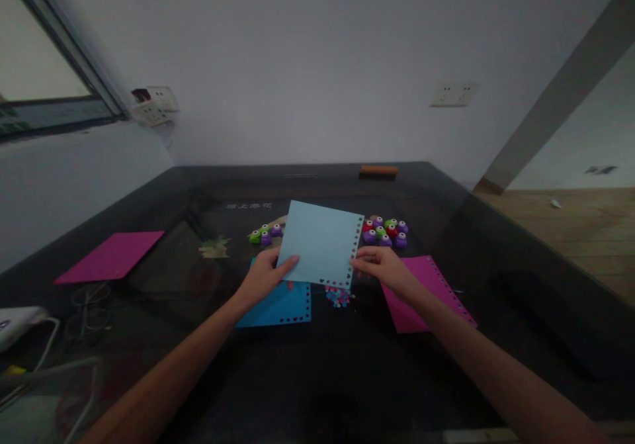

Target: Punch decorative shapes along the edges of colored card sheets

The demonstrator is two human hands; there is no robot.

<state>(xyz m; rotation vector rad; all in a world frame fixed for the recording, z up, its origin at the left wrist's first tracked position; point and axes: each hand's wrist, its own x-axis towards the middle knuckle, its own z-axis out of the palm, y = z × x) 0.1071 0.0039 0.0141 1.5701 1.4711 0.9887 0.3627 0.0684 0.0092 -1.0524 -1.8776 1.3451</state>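
Note:
A light blue sheet of paper (pixel 320 242) is held up above the dark table, with small punched holes along its right and lower edges. My left hand (pixel 268 272) grips its lower left corner, thumb on top and fingers behind. At the right edge, beside the row of holes, my right hand (pixel 381 264) pinches the paper. A darker blue sheet (pixel 278 308) with punched edges lies under my left hand. Just below the held paper is a small heap of pink, blue and white paper bits (pixel 339 297). Beneath my right forearm rests a magenta sheet (pixel 421 298), also punched along its right edge.
Several purple, green and red craft punches (pixel 384 232) cluster behind my right hand; more punches (pixel 265 234) sit to the left, partly hidden by the paper. Another magenta sheet (pixel 114 257) lies far left. A brown stick-like object (pixel 378 170) is near the wall.

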